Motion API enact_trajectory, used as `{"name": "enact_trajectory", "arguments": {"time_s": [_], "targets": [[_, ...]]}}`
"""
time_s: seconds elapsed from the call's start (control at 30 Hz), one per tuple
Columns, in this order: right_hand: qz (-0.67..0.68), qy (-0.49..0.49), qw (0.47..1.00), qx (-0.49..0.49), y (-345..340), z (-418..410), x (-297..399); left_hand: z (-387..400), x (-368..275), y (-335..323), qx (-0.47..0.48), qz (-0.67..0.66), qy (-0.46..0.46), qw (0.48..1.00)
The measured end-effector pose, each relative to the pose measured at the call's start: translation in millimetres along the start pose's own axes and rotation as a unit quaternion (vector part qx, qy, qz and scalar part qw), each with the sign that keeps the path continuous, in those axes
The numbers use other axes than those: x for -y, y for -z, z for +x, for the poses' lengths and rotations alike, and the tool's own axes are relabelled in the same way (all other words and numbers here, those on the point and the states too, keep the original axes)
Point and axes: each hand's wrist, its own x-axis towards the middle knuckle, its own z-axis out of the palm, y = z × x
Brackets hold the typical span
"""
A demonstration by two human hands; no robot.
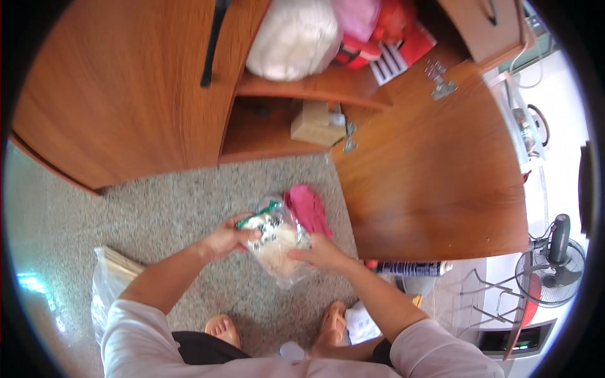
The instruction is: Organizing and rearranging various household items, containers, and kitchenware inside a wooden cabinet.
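Note:
Between my two hands is a clear plastic packet [279, 241] of pale contents, with green trim and dark printed writing. My left hand [229, 238] grips its upper left side, thumb across the front. On the lower right side, my right hand [317, 253] holds the packet with the thumb on top. Just beyond my right hand a pink cloth-like item [309, 208] lies on the floor, partly covered by the packet. What exactly the packet contains cannot be made out.
Ahead stands a wooden cabinet [132, 94], its right door [425, 179] swung open. Inside are a white bundle [295, 40], red and pink bags [359, 23] and a cardboard box [316, 124]. A plastic bag of sticks [111, 279] lies left; a spray can [411, 268] and fan [550, 269] are right.

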Motion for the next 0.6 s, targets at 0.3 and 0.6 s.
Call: {"name": "enact_trajectory", "arguments": {"time_s": [0.3,0.6], "targets": [[0.013,0.299,0.949,-0.097,-14,13,36,-10,-40,-9,-0.120,-0.063,-0.151,0.979],[0.302,0.376,0.831,-0.276,108,-38,108,-10,-47,30,-0.218,0.013,-0.241,0.946]]}}
